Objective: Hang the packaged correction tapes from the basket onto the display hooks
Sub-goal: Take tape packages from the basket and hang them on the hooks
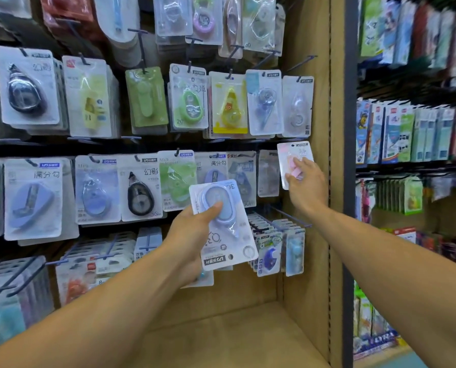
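- The left hand [195, 229] grips a blue pack [223, 224], a correction tape in a blister card, in front of the middle row of the display. The thumb lies on the clear bubble and the other fingers curl behind the card.
- This pack is upside down: the printed brand strip is at the bottom and reads inverted, so I judge the hang hole is at the low end. Its long axis runs nearly vertical, with the top leaning a little to the left.
- More cards seem to be stacked behind it in the same hand, but I cannot tell how many.
- The right hand [305, 181] holds a pink pack [296, 164] at the right end of the middle row, close to the cardboard side wall [309, 235]. The fingers press on its front and the thumb is hidden, so the exact grip is not clear. This pack stands upright, hole end at the top, long axis vertical.
- I judge that the packs are light, the card is thin and bends easily, and the plastic bubble is smooth and a bit slippery. It is better to pinch the card by its edges or lower half, leaving the hole free for the hook [293, 217].
- The basket is not in view.
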`<state>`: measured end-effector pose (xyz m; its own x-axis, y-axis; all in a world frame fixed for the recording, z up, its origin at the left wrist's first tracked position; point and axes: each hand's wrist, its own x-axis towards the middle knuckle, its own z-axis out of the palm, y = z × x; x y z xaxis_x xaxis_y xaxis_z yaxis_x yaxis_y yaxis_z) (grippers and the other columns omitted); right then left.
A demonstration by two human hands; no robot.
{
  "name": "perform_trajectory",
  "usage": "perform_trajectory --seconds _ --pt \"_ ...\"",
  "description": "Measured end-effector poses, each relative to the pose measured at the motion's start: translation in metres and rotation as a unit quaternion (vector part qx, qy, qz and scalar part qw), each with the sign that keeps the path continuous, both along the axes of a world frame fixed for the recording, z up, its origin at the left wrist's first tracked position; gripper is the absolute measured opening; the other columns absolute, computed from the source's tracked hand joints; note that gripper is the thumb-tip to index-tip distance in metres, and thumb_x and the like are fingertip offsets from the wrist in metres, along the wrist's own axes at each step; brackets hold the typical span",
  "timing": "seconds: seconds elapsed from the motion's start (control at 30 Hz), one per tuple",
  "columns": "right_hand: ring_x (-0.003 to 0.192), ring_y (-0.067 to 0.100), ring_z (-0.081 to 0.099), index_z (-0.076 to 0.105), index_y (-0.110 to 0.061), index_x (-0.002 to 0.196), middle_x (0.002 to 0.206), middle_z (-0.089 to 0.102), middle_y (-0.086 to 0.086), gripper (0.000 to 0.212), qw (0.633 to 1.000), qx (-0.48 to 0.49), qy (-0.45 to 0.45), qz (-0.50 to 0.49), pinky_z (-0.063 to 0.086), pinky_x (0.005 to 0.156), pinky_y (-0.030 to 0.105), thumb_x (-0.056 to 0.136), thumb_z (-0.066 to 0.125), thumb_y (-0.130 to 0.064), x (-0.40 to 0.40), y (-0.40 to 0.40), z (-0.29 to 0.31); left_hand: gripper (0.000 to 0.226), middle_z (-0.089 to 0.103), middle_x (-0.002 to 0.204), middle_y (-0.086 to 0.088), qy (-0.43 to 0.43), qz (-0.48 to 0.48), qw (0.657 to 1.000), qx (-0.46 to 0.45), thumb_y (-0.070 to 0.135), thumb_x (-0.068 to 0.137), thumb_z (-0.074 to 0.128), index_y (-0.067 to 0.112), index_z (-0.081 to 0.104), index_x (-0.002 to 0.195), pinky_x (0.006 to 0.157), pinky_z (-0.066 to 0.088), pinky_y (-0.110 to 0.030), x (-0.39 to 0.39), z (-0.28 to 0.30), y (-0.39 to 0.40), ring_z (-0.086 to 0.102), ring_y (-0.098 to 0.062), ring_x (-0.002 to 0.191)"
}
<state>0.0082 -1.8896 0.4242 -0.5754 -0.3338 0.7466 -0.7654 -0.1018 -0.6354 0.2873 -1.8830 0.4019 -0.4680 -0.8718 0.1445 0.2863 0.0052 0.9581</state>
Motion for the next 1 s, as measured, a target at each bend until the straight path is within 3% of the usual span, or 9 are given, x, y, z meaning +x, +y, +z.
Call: perform_trajectory --seconds 0.13,0.27,0.4,0.5,0.6,0.7,0.9,1.0 --pt "0.135 0.018 0.046 0.058 -0.025 0.14 0.148 0.05 -0.004 0.041 1.0 -0.007 0.019 -0.007 0.038 0.112 0.035 0.099 0.06 -0.023 0.002 -0.005 -0.008 0.023 0.081 0.106 -0.01 0.002 0.011 1.0 -0.013 0.028 0.1 0.067 0.026 0.07 0.123 0.069 0.064 -0.053 0.001 -0.009 -0.01 0.079 -0.037 0.092" --pt "0.134 0.022 0.044 0.053 -0.026 0.144 0.149 0.046 -0.004 0.044 0.998 -0.014 -0.018 -0.061 0.041 0.109 0.039 0.1 0.054 -0.028 -0.001 -0.007 -0.02 0.02 0.081 0.102 -0.013 0.001 0.02 1.0 -0.006 0.026 0.1 0.067 0.021 0.07 0.12 0.066 0.064 -0.049 0.002 -0.019 -0.018 0.079 -0.037 0.088" --pt "0.132 0.02 0.045 0.051 -0.031 0.146 0.147 0.046 -0.006 0.045 0.999 -0.018 0.004 -0.04 0.042 0.106 0.038 0.101 0.052 -0.026 -0.005 -0.011 -0.024 0.016 0.081 0.1 -0.014 -0.012 0.032 0.999 -0.007 0.029 0.1 0.069 0.023 0.071 0.115 0.081 0.059 -0.07 0.0 -0.026 -0.025 0.077 -0.043 0.091" --pt "0.131 0.018 0.046 0.051 -0.032 0.145 0.144 0.047 -0.008 0.045 0.999 -0.026 0.027 -0.029 0.046 0.107 0.042 0.1 0.053 -0.028 -0.01 -0.011 -0.025 0.016 0.08 0.102 -0.015 -0.021 0.034 0.999 -0.006 0.031 0.099 0.069 0.026 0.07 0.114 0.079 0.053 -0.079 -0.005 -0.028 -0.027 0.076 -0.045 0.094" --pt "0.13 0.016 0.046 0.051 -0.033 0.145 0.145 0.047 -0.01 0.045 0.997 -0.014 0.069 -0.031 0.048 0.104 0.046 0.1 0.053 -0.03 -0.012 -0.013 -0.027 0.017 0.08 0.102 -0.014 -0.021 0.029 0.999 0.004 0.03 0.101 0.068 0.025 0.069 0.117 0.069 0.061 -0.065 -0.012 -0.029 -0.028 0.077 -0.043 0.091" --pt "0.128 0.014 0.048 0.051 -0.036 0.144 0.144 0.047 -0.012 0.044 0.998 -0.037 0.04 -0.023 0.048 0.104 0.042 0.1 0.053 -0.03 -0.011 -0.016 -0.028 0.016 0.081 0.096 -0.012 -0.024 0.026 0.999 0.007 0.03 0.1 0.068 0.025 0.07 0.115 0.055 0.062 -0.049 -0.017 -0.031 -0.03 0.078 -0.038 0.08" --pt "0.129 0.017 0.046 0.051 -0.035 0.145 0.146 0.046 -0.01 0.046 0.998 -0.022 0.013 -0.062 0.049 0.101 0.04 0.099 0.054 -0.03 -0.01 -0.025 -0.031 0.018 0.081 0.097 -0.013 -0.021 0.027 0.999 0.01 0.032 0.099 0.069 0.026 0.071 0.116 0.051 0.06 -0.043 -0.025 -0.033 -0.032 0.078 -0.04 0.085" --pt "0.13 0.021 0.047 0.051 -0.033 0.145 0.149 0.044 -0.01 0.046 0.999 0.007 0.026 -0.028 0.047 0.104 0.042 0.1 0.055 -0.028 -0.017 -0.034 -0.03 0.019 0.081 0.097 -0.012 -0.02 0.025 0.999 0.008 0.031 0.099 0.069 0.026 0.071 0.117 0.049 0.058 -0.04 -0.028 -0.032 -0.029 0.078 -0.037 0.082"
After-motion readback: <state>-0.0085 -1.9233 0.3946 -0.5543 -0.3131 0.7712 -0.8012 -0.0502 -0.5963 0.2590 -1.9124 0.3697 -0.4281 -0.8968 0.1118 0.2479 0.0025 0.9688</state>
